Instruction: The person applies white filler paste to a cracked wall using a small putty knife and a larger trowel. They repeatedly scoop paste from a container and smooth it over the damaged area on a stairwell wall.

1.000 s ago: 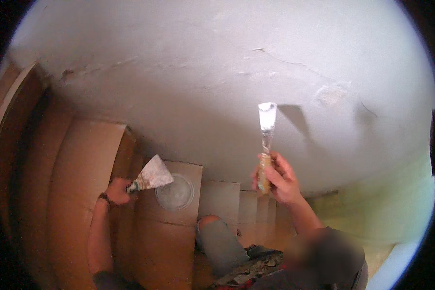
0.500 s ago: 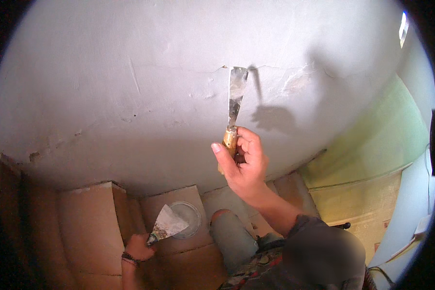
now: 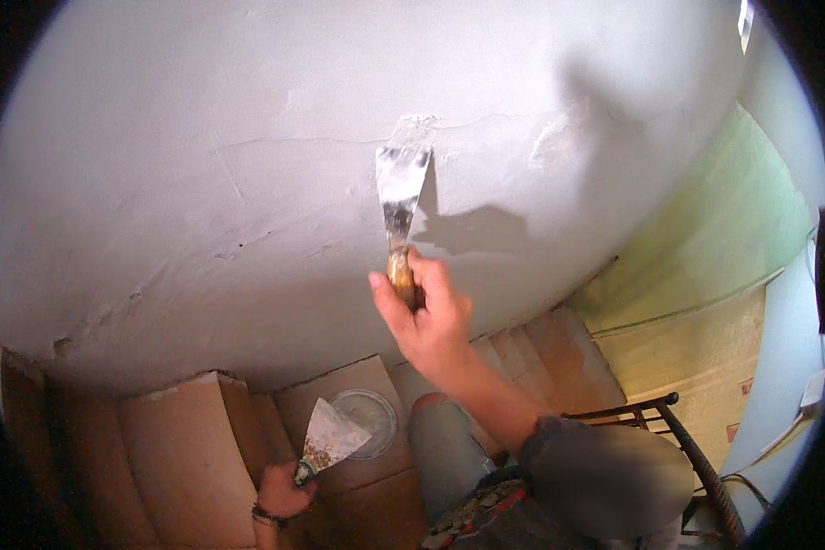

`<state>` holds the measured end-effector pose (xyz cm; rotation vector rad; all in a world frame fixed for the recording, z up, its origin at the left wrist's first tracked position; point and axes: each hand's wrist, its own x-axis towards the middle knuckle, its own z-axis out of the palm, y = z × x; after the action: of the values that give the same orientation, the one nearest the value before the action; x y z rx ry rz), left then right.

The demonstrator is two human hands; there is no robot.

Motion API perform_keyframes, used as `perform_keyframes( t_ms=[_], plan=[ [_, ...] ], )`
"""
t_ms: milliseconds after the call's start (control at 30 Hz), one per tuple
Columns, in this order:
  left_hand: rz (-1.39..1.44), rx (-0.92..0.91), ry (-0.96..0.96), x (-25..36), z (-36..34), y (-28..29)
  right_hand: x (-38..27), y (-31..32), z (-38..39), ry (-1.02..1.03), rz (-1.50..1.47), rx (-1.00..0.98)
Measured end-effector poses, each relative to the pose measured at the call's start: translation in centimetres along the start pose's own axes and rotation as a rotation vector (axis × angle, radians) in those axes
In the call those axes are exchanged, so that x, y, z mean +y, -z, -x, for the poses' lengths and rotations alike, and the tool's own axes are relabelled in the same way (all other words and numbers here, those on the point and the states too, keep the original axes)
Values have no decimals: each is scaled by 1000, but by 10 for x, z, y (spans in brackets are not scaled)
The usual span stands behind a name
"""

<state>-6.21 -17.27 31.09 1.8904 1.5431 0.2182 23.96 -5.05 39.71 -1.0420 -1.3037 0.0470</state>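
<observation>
The right hand (image 3: 428, 316) is raised in front of the wall, fingers wrapped tight around the wooden handle of a putty knife (image 3: 400, 206), thumb stretched out to the left of the handle. The knife stands nearly upright, its metal blade smeared with white filler and the blade's top edge pressed flat against the wall (image 3: 247, 137), right at a rough patch of fresh filler (image 3: 414, 126) that sits on a thin crack running sideways across the plaster. The blade and hand throw a dark shadow on the wall just to the right. Further right along the same crack is another uneven, lighter patch (image 3: 552, 142).

The left hand (image 3: 284, 490) is low down near the bottom edge, closed around the handle of a wide scraper (image 3: 328, 438), a bracelet at the wrist. The scraper's blade points up and to the right, dirty with filler, and overlaps the rim of a round clear lid (image 3: 368, 422) lying on a step.

The steps (image 3: 183, 440) below are covered with brown cardboard and climb to the right along the foot of the wall. The person's knee in grey trousers (image 3: 445, 449) rests just right of the lid. At the lower right a dark metal railing (image 3: 678, 440) stands before a pale green and yellow wall (image 3: 706, 266).
</observation>
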Motion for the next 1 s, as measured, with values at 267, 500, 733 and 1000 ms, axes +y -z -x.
perform_keyframes(
  t_ms=[267, 500, 733, 1000],
  plan=[
    [77, 14, -27, -10, 0, -11, -34, 39, -2, -98, -86, 53],
    [45, -17, 31, -5, 0, -9, -32, 14, -13, -99, -39, 74],
    [146, 54, -52, -4, 4, -13, -47, 33, 33, -140, -121, -67],
    [253, 147, -53, -6, -3, -22, -24, 40, 26, -213, -110, 33]
  ],
)
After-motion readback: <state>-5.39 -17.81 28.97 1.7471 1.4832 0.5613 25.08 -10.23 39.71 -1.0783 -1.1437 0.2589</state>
